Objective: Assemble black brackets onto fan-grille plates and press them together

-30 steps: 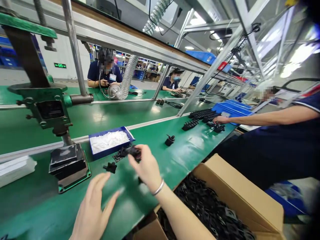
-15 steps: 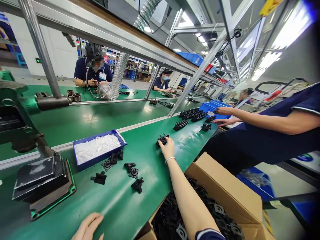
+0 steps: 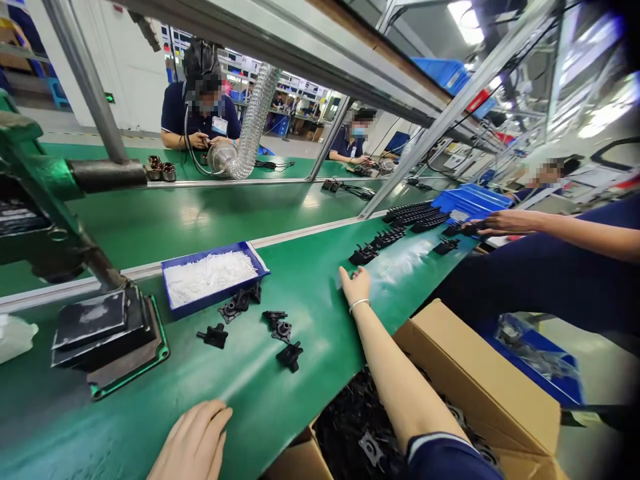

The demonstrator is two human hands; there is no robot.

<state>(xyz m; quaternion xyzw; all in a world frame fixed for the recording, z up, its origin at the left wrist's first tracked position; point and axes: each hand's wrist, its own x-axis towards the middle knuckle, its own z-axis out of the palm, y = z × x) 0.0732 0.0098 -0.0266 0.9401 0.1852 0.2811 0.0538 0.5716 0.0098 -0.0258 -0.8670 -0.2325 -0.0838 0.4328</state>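
Observation:
My right hand (image 3: 356, 287) reaches out over the green bench top (image 3: 320, 293), thumb and fingers apart, with nothing in it. Just beyond its fingertips stands a group of black plastic parts (image 3: 364, 254), at the near end of a row of the same kind. My left hand (image 3: 193, 440) lies flat and empty on the bench at the lower left. Between my hands and the blue tray (image 3: 173, 303) of small white sticks lie several loose black plastic parts with square flanges (image 3: 215, 335).
A cardboard box (image 3: 480, 380) full of black parts stands at the bench edge, under my right arm. At left is a green machine with a dark block base (image 3: 110, 333). A co-worker's hand (image 3: 500, 221) handles black parts beside a blue bin (image 3: 473, 200).
My right hand has let go of the group of black parts, which now stands against the row at the far right. My left hand has come further into view. The view has shifted.

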